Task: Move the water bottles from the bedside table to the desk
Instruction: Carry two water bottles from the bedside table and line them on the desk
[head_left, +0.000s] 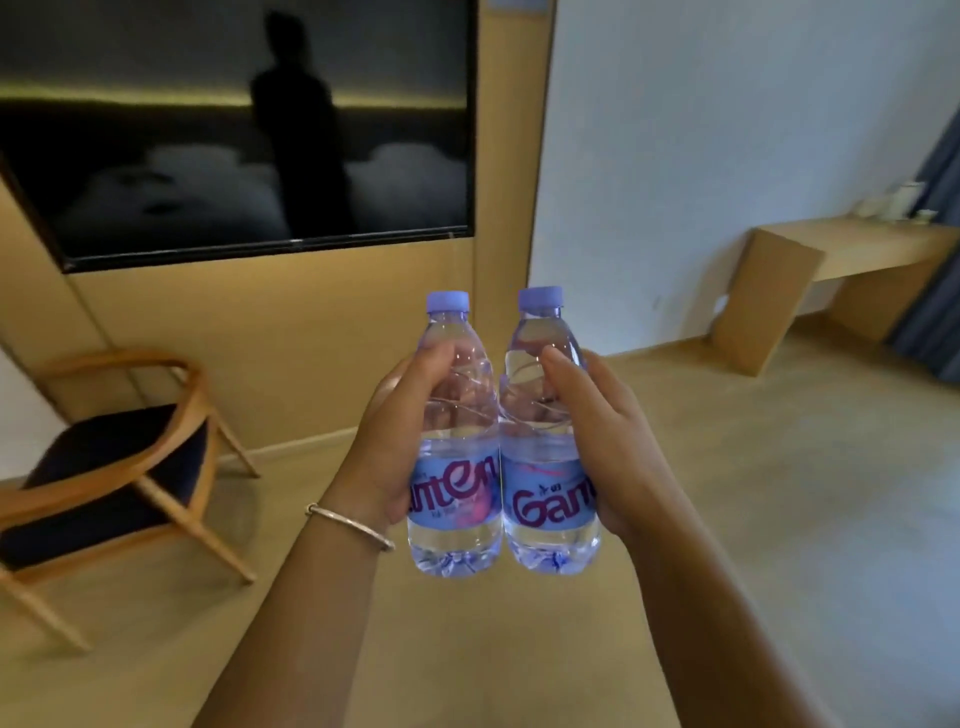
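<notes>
Mid-room, the left hand (387, 436) gripped one upright water bottle (454, 441) and the right hand (605, 436) another (545, 436), touching side by side, well short of the desk (852, 249).

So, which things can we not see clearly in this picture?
- Head view: the small pale items on the desk are too far and blurred to identify.
- The fingers of the left hand and right hand are partly hidden behind the left bottle and right bottle.
- The bedside table is out of frame.
- The chair is cut by the left edge.
</notes>
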